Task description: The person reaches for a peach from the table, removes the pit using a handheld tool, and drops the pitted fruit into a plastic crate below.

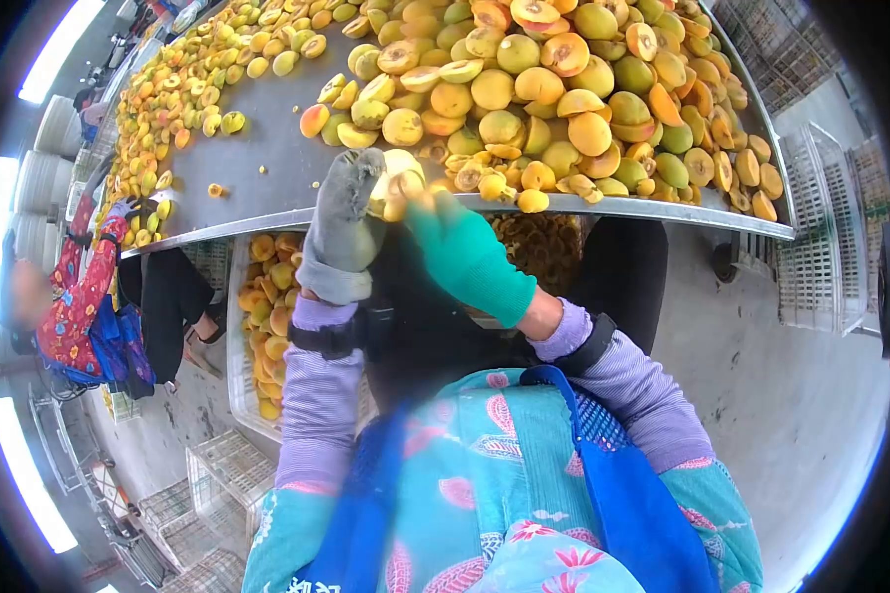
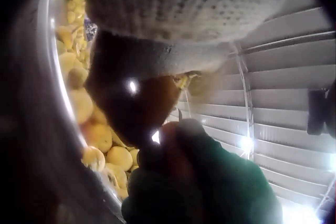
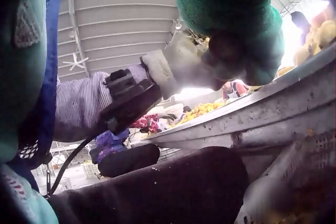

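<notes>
My left hand (image 1: 344, 212), in a grey glove, grips a yellow peach (image 1: 398, 166) just over the metal table's front edge. My right hand (image 1: 470, 252), in a green glove, is right at the fruit with its fingers curled. In the left wrist view, a thin curved metal tip of a small tool (image 2: 180, 113) sticks up from the green glove (image 2: 210, 171); the rest of it is hidden in the fist. The fruit and fingertips are blurred. Behind the hands lies a big heap of halved yellow peaches (image 1: 564, 89).
The metal table (image 1: 252, 198) has a raised front rim. More peach halves (image 1: 183, 89) spread along its left side. Below stands a white crate of peaches (image 1: 239, 346). Stacked crates (image 1: 821, 227) stand at the right. Another person (image 1: 84, 296) sits at the left.
</notes>
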